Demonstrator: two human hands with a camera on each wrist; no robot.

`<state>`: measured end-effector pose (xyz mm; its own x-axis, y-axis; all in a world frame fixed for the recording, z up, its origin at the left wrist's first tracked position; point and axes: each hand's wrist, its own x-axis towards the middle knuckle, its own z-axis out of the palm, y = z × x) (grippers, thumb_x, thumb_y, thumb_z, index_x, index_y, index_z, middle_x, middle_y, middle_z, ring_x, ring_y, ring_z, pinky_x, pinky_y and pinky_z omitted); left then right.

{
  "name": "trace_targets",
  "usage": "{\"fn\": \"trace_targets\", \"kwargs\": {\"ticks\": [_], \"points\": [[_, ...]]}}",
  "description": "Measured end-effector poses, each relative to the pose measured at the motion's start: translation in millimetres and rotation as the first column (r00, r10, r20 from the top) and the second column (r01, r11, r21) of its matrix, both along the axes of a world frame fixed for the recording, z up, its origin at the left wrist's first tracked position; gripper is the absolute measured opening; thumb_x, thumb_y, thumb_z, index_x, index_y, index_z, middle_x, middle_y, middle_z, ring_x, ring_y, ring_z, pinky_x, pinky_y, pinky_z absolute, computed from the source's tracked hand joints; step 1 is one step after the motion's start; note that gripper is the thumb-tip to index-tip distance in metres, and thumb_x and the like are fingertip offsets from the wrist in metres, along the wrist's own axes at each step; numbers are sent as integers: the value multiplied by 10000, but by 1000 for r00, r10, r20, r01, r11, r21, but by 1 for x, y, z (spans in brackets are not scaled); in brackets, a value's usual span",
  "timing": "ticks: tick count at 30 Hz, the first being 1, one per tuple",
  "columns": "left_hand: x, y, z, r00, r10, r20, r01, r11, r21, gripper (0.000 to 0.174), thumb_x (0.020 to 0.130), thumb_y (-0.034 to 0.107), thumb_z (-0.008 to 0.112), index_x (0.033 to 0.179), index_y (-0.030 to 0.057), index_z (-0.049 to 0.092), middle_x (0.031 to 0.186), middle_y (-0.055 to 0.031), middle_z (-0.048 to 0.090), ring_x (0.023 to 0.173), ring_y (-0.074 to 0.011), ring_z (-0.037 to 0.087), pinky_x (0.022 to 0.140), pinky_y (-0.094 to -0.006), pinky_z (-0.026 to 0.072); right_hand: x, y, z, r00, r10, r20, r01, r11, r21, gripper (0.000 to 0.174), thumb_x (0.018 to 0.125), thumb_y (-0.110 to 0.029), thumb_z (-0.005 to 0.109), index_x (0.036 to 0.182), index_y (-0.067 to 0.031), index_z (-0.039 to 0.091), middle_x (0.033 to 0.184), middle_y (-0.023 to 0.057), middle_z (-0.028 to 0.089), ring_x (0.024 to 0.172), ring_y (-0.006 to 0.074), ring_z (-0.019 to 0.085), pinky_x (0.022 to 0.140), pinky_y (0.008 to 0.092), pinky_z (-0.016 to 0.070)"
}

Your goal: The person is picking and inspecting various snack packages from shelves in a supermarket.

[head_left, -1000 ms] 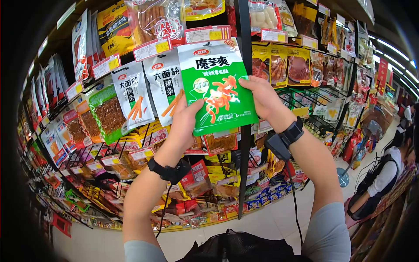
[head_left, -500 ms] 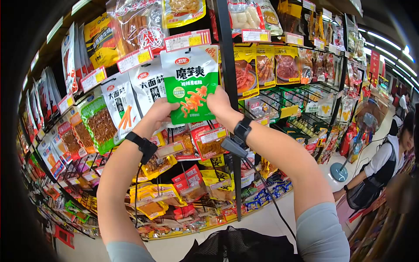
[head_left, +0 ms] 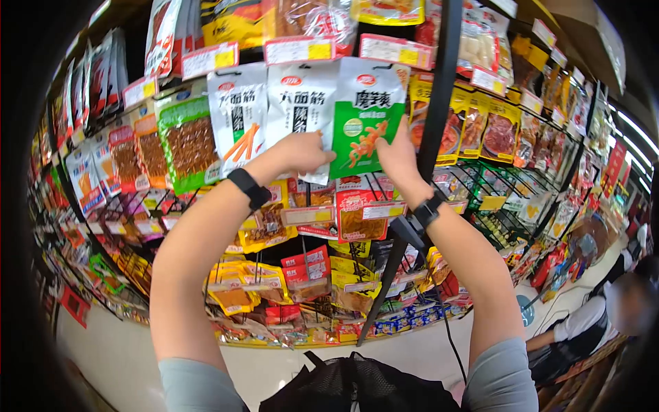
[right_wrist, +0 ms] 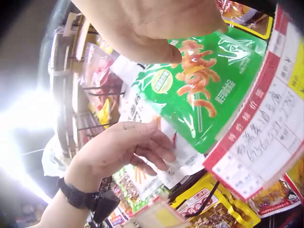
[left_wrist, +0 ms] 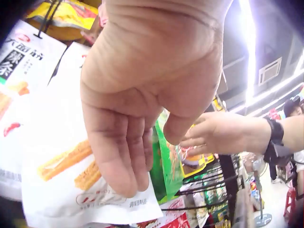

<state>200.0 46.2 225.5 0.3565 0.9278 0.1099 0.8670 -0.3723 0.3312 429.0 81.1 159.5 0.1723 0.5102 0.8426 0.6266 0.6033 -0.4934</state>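
A green-and-white snack packet [head_left: 364, 134] hangs in line with the packets on the rack, its front toward me. My right hand [head_left: 399, 154] pinches its right edge, thumb on the front face, with the other fingers partly hidden. To its left hangs a white snack packet [head_left: 296, 103] printed with orange sticks. My left hand [head_left: 302, 152] lies over the lower part of this white packet. In the left wrist view its fingers [left_wrist: 116, 161] are extended across the front, and the thumb [left_wrist: 178, 128] points toward the green packet's edge.
Another white packet [head_left: 237, 113] hangs further left, beside a green-edged packet [head_left: 187, 141]. Price tags [head_left: 395, 49] run along the shelf fronts. A black rack post [head_left: 432, 110] stands right of my right hand. A person [head_left: 583, 329] is in the aisle at the right.
The green packet has gone from close in front of me, in both hands, back against the rack. My left hand has shifted off it onto the white packet; the view has turned left.
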Motion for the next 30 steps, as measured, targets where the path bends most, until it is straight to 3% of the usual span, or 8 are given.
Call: {"fn": "trace_targets", "kwargs": {"ticks": [3,7,12,16,18,22,25,30], "points": [[-24,-42,1,981,-155,119,101,923,372,452,931,459,597,868,25,709,749,-137,700,741,-239,683,694,-366,528,-4,-62,6,976,206,68,-200,976,-90,716,878,-110,636,1498,17,299,1438,288,467,1311,388,502,1076,407,426],[-51,-136,-22,601,-369,709,201,928,313,255,980,247,625,900,8,657,814,-36,684,765,-96,622,705,-272,507,7,-129,-22,896,419,146,-406,907,-110,447,913,-78,602,1347,-10,522,1290,184,608,1130,288,632,927,352,508],[-80,-184,-143,646,-565,514,418,824,381,137,892,154,701,974,45,702,850,-113,709,776,-265,697,708,-354,552,24,-181,-92,724,596,348,-481,797,-366,157,934,-8,568,1005,-2,708,902,110,750,848,211,732,770,325,567],[-97,-154,-244,855,-244,457,104,945,309,179,891,141,699,1027,26,682,893,-123,691,778,-273,684,712,-365,541,4,-151,-174,729,681,73,-509,610,-608,151,953,-57,590,1049,10,685,933,100,739,866,180,716,784,306,556],[-123,-119,-294,696,-31,717,-90,987,131,228,893,131,700,1082,13,652,956,-133,685,815,-239,680,726,-356,540,-15,-126,-208,748,662,-50,-516,533,-671,161,960,-82,603,1064,16,675,958,93,728,890,160,701,807,295,548],[-181,-35,-331,732,179,658,-621,574,535,393,876,193,735,1169,-18,582,974,-159,679,842,-265,666,761,-377,532,-72,-58,-240,701,699,-145,-611,482,-628,277,967,-119,614,1213,9,615,1156,84,693,1011,146,663,876,287,520],[-197,8,-336,457,47,888,-592,761,265,408,870,192,747,1156,-35,565,891,-118,669,799,-218,645,732,-361,524,-119,-8,-239,654,710,-261,-679,399,-617,482,954,-120,642,1385,-1,464,1333,140,585,1197,213,576,1014,339,459],[-199,23,-344,406,211,889,-524,851,38,328,883,202,743,1093,3,589,808,-43,631,735,-137,584,665,-307,482,-165,38,-235,651,690,-317,-702,387,-598,686,901,-124,691,1490,-2,363,1436,168,517,1327,283,477,1108,381,376]]}}
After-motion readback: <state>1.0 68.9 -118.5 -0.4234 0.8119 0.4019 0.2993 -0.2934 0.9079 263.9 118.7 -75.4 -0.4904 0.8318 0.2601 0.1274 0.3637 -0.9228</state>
